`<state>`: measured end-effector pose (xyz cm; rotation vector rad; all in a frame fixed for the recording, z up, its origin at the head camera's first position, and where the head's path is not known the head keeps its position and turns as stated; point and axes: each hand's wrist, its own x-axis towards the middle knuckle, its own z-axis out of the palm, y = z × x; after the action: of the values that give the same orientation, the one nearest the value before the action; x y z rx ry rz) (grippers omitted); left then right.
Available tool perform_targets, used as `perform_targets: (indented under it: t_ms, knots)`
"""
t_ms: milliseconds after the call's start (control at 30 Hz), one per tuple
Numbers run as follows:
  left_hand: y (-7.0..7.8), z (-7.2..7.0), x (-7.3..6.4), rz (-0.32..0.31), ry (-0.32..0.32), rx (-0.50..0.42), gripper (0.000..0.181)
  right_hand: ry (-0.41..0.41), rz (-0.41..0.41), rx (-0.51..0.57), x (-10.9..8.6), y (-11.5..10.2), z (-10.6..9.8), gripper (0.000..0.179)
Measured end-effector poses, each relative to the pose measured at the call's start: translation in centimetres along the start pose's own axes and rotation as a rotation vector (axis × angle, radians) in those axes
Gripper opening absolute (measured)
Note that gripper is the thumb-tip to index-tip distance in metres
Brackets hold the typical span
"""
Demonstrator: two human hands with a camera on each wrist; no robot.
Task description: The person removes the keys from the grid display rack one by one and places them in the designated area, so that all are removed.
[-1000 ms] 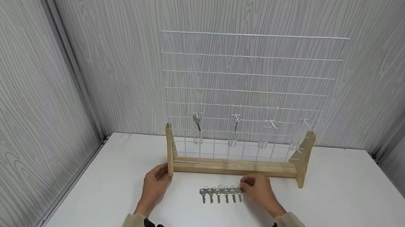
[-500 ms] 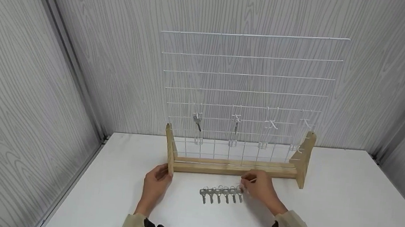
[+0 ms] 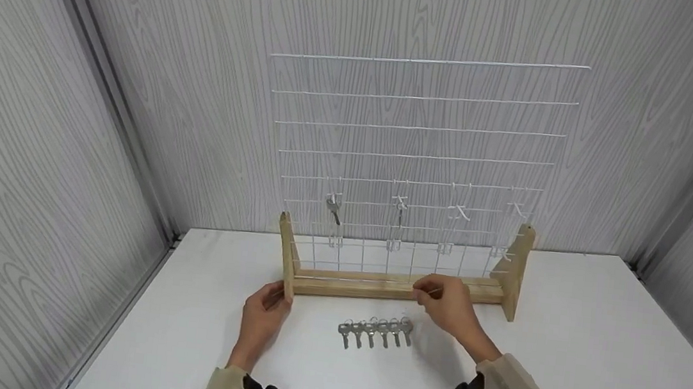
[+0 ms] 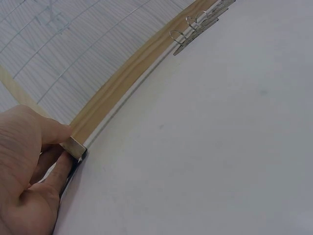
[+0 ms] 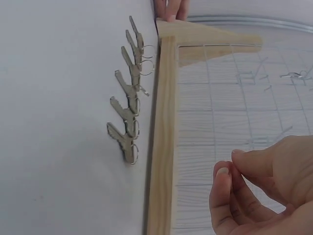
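My left hand (image 3: 262, 318) grips the front foot of the left wooden support of a wire grid rack (image 3: 397, 290); in the left wrist view, thumb and fingers pinch that wood end (image 4: 73, 147). My right hand (image 3: 449, 305) hovers before the rack's wooden base bar, above the right end of a row of keys. In the right wrist view its thumb and index fingertips (image 5: 224, 171) meet, the other fingers curl, and nothing shows between them. The keys (image 5: 128, 115), several silver ones with split rings, lie side by side on the white table.
White hooks (image 3: 460, 212) hang on the grid in two rows. One key (image 3: 333, 207) hangs from the upper left hook, another key (image 3: 400, 212) from the hook beside it. Grey wood-patterned walls (image 3: 140, 70) enclose the white table (image 3: 594, 349).
My right hand has let go of the rightmost key's ring and risen away toward the base bar. The key row stays on the table. My left hand keeps its grip on the support.
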<state>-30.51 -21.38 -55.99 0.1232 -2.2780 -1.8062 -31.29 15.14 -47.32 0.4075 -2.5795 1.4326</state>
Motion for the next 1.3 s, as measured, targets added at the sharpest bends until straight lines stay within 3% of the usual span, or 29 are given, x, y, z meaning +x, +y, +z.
perform_targets:
  t_ms: [500,733,1300]
  knots:
    - [0.0,0.0,-0.3,0.002,0.0,-0.019,0.043,0.051,-0.109,-0.012,0.6,-3.9,-2.0,0.012]
    - [-0.1,0.0,-0.3,-0.007,-0.006,-0.028,0.044,0.112,-0.156,-0.002,1.5,-5.6,-2.6,0.014]
    - [0.1,0.1,-0.4,-0.004,0.007,-0.003,0.043,0.18,-0.127,0.063,4.6,-8.4,-2.4,0.02]
